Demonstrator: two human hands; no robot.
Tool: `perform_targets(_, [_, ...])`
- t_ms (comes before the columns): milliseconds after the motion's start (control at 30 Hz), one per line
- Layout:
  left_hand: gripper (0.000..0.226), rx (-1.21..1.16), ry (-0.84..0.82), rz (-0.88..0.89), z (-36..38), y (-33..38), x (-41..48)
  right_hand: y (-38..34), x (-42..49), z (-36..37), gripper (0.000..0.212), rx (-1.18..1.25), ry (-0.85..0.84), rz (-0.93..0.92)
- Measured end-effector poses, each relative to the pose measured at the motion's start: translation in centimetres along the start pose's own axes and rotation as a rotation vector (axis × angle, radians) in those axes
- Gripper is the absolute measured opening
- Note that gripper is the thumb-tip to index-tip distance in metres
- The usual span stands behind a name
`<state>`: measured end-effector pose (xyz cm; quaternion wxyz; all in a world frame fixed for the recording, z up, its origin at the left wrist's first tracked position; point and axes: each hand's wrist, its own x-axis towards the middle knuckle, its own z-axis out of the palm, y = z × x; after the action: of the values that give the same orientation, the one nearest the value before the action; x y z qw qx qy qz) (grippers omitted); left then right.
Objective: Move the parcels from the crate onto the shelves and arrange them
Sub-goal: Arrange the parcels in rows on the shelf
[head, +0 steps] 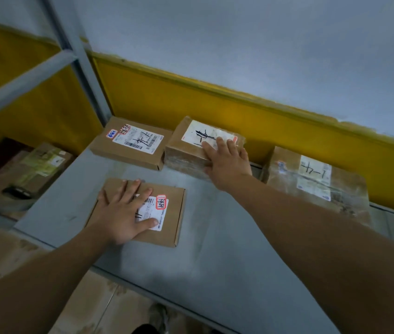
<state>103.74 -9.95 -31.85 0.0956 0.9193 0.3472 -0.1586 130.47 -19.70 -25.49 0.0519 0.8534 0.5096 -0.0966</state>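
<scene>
Grey metal shelf fills the middle of the view, with a yellow wall band behind the shelf's back edge and grey wall above it. Tiled floor shows below the shelf's front edge.

Past the shelf's left edge and lower down sits a blurry brown box; label unreadable. A grey upright post rises at the shelf's back-left corner.

At the shelf's back left lies the labelled flat parcel, its white label with barcode and marker scrawl facing up. Nearer the shelf's front left lies the front flat parcel, flat, label up. The left hand rests on top of it, palm down, fingers spread and straight, not gripping.

At the shelf's back centre stands the taped parcel, just beside the labelled flat parcel; touching or not, can't tell. The right hand lies on its near right corner, fingers straight over the top, palm at the edge, uncurled.

At the shelf's back right sits the large wrapped parcel, covered in clear tape, apart from the taped parcel.
</scene>
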Motion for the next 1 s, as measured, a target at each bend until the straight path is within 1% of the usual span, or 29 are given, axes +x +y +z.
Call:
perform_targets(133, [0.120,-0.032,0.015,0.002,0.4,0.1,-0.2,0.8,-1.2,0.2,0.061,-0.026,-0.021,0.044])
perform_targets(233, [0.120,-0.032,0.027,0.013,0.2,0.0,-0.1,0.9,-1.9,0.1,0.060,-0.068,-0.029,0.102])
perform_targets(300, [0.116,-0.032,0.024,0.017,0.0,0.1,0.0,0.8,-2.0,-0.1,0.064,-0.063,-0.049,0.125])
perform_targets(367, [0.105,-0.025,0.012,0.018,-0.1,0.1,-0.1,1.1,-2.3,-0.4,0.073,-0.034,-0.078,0.134])
perform_targets(433, [0.097,-0.030,0.006,0.016,-0.2,0.2,-0.2,2.2,-3.1,-0.7,0.082,-0.024,-0.043,0.166])
perform_targets(533, [0.090,-0.037,0.005,0.012,-0.3,0.3,-0.1,5.2,-5.4,-0.8,0.087,-0.004,0.094,0.287])
perform_targets(567, [0.088,-0.038,0.007,0.009,-0.2,0.4,0.0,6.3,-6.4,-0.7,0.089,0.025,0.111,0.345])
perform_targets(633, [0.087,-0.041,0.017,0.003,-0.3,0.6,0.1,8.3,-8.2,-0.2,0.094,0.097,0.044,0.451])
perform_targets(700, [0.087,-0.039,0.026,0.000,-0.4,0.7,0.2,9.7,-9.8,1.0,0.089,0.124,-0.065,0.507])
perform_targets(733, [0.087,-0.032,0.026,0.000,-0.5,0.8,0.2,10.2,-10.5,1.7,0.084,0.121,-0.079,0.511])
perform_targets(833, [0.087,-0.026,0.028,-0.012,-0.5,1.2,-0.1,11.1,-11.8,3.0,0.073,0.114,-0.027,0.492])
perform_targets(1000, [0.077,-0.022,0.007,-0.028,-0.9,1.8,-0.6,12.4,-12.8,2.9,0.072,0.121,-0.057,0.504])
